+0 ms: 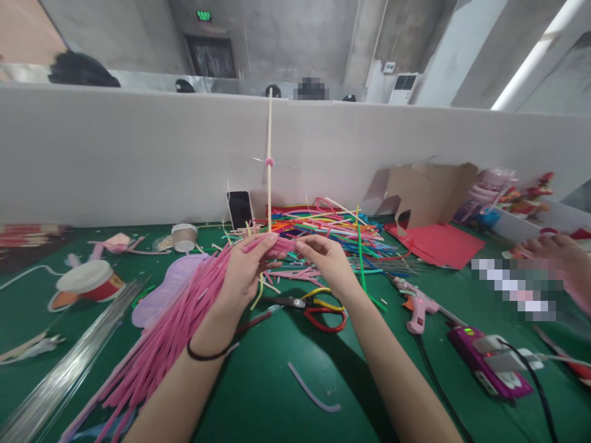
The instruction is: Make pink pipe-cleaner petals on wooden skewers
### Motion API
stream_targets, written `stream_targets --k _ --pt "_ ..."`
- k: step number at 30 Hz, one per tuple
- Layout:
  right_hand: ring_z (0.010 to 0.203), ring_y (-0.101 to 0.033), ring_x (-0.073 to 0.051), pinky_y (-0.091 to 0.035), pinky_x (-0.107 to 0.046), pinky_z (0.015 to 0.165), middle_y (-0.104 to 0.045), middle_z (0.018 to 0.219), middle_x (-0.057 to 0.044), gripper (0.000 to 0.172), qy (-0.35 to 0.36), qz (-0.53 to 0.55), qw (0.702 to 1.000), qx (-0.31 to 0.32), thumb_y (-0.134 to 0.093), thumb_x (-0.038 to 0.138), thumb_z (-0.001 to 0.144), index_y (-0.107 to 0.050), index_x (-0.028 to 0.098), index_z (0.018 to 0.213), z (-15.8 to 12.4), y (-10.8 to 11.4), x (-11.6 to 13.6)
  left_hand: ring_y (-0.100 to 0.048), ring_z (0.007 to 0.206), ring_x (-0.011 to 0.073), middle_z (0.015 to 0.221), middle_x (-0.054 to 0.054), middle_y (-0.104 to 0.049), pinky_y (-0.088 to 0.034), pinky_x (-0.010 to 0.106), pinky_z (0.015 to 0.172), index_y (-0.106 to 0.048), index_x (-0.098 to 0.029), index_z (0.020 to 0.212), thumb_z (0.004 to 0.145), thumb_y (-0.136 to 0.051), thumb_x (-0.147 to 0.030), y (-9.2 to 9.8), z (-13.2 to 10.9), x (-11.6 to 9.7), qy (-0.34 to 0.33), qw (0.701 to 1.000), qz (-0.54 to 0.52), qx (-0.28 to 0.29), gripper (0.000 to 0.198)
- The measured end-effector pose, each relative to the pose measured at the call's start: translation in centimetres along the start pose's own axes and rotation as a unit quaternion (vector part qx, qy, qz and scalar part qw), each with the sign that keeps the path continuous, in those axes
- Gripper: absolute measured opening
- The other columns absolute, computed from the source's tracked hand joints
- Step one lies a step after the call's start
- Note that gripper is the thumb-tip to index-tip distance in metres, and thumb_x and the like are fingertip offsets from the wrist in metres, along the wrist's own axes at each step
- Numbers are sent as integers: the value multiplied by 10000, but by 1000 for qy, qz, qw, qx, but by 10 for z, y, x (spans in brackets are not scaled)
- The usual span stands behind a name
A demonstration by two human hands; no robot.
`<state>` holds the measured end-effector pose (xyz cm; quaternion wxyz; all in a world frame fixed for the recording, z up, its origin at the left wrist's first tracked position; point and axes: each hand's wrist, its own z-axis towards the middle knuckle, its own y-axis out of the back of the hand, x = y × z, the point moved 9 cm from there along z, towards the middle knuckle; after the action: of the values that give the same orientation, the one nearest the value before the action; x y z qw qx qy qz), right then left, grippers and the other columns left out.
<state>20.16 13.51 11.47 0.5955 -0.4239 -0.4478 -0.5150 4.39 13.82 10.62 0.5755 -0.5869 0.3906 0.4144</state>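
My left hand (247,271) is closed round a thick bundle of pink straws (180,314) that trails down to the lower left. It also holds a thin wooden stick (269,178) upright, with a small pink bead partway up. My right hand (325,258) pinches the ends of the pink straws right beside the left hand's fingers. Both hands hover over a green table mat (277,381).
A heap of coloured straws (323,227), scissors (318,304), a pink glue gun (418,304), a phone (240,209), paper cups (90,280), red paper (438,243) and cardboard lie around. Another person's hand (558,252) is at the right. A white partition wall runs behind.
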Motion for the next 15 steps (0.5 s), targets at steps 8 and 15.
stream_targets --k 8,15 --pt "688 -636 -151 -473 -237 571 -723 776 -43 316 -32 -6 999 -6 -721 444 709 -726 171 868 1 4 -6 -674 575 135 674 -3 -700 -535 198 488 -687 -154 868 650 -790 -313 3 2 1 -2 1000 -5 -7 289" --pt "617 -608 -129 -412 -211 501 -708 705 -47 270 -88 6 995 -45 -719 416 686 -714 154 749 1 8 -23 -699 675 199 817 47 -713 -551 251 512 -692 -160 926 727 -737 -380 -6 -11 -16 -113 986 122 -31 301"
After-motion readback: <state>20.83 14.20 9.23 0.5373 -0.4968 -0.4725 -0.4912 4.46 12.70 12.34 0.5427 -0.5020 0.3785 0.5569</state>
